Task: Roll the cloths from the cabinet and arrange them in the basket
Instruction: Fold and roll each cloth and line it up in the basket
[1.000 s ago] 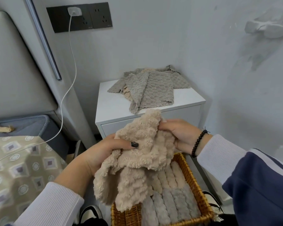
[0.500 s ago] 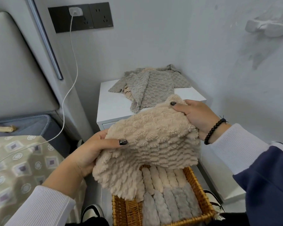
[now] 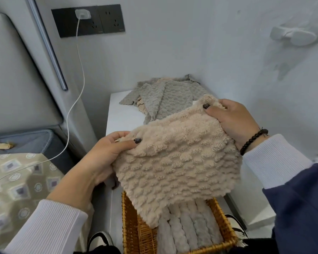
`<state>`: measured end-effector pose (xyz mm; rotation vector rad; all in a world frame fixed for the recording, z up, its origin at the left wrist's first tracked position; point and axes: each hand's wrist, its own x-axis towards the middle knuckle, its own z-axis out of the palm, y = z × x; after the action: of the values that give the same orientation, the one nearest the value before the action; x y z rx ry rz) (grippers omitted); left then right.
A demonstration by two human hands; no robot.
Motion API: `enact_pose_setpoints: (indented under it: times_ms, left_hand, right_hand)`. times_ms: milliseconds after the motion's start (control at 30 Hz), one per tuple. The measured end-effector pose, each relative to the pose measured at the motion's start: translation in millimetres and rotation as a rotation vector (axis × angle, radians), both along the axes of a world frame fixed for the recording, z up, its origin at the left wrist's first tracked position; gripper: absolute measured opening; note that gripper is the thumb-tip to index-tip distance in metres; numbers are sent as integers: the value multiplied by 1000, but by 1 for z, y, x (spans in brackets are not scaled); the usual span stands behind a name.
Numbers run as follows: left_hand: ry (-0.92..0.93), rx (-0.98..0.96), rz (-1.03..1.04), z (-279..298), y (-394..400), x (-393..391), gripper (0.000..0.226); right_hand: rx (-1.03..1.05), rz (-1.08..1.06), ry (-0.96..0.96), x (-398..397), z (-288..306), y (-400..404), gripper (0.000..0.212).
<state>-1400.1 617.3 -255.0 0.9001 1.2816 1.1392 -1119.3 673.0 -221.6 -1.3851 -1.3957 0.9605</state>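
Observation:
A fluffy beige cloth [image 3: 174, 162] is stretched out flat in the air above the wicker basket [image 3: 134, 230]. My left hand [image 3: 106, 153] pinches its left corner, thumb on top. At the upper right corner my right hand [image 3: 229, 118] grips the cloth's edge. Inside the basket lie several rolled cloths [image 3: 189, 228], beige and grey, side by side. More loose grey and beige cloths [image 3: 165, 98] lie piled on the white cabinet [image 3: 121, 116] behind.
A bed with a patterned cover [image 3: 17, 182] is at the left, with a white charging cable [image 3: 75, 99] running from a wall socket [image 3: 88, 20]. Walls close in behind and to the right of the cabinet. My shoes [image 3: 99, 241] show beside the basket.
The bunched cloth has been spread open. My right hand rose up and to the right with its corner, and my left hand held the other corner and shifted slightly left.

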Motion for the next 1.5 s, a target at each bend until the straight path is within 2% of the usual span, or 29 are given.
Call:
enact_pose_setpoints:
  times_ms: [67, 100, 167, 267, 400, 467, 567, 633, 700, 800, 867, 1000, 1100, 1200, 1333, 1400, 1500]
  left_hand:
    - [69, 27, 33, -1, 2, 0, 53]
    - [87, 35, 52, -3, 3, 0, 51]
    - [98, 34, 78, -6, 4, 2, 43]
    - [43, 20, 70, -9, 6, 1, 46]
    - [-170, 111, 71, -5, 8, -4, 37]
    - [-197, 182, 98, -4, 9, -7, 30]
    - [-58, 220, 126, -6, 10, -4, 33]
    - [-30, 231, 131, -10, 11, -2, 33]
    - [18, 217, 146, -13, 13, -3, 27]
    - [302, 99, 220, -27, 16, -5, 28]
    - [387, 27, 219, -34, 16, 0, 27]
    - [369, -4, 228, -32, 17, 7, 24]
    - [259, 6, 230, -26, 17, 11, 27]
    - [238, 4, 212, -23, 15, 14, 26]
    - [218, 43, 180, -23, 13, 19, 27]
    - [216, 69, 172, -22, 11, 21, 30]
    - [257, 101, 179, -21, 10, 20, 30]
  right_hand:
    - [35, -29, -30, 3, -3, 1, 15]
    - [51, -48, -74, 5, -5, 4, 12]
    - [43, -79, -177, 6, -11, 7, 13]
    - [19, -78, -245, 7, -16, 8, 14]
    - [76, -104, -118, 12, -10, 8, 21]
    - [103, -112, -97, 14, -10, 7, 21]
    - [92, -84, -164, 16, -17, 10, 28]
    - [125, -77, -230, 15, -20, 11, 29]
    - [164, -108, -217, 15, -21, 13, 34]
    - [88, -147, -314, 18, -31, 18, 39]
    - [-9, -124, -455, 18, -39, 22, 34]
    - [5, -117, -514, 9, -40, 26, 30]
    - [-54, -107, -432, 3, -40, 25, 9]
    - [-100, -69, -377, -3, -41, 20, 22]
    - [-11, 28, -456, -15, -33, 12, 27]
    - [9, 102, -492, -21, -31, 7, 26]
    - [-61, 283, -429, -28, -27, -2, 18]
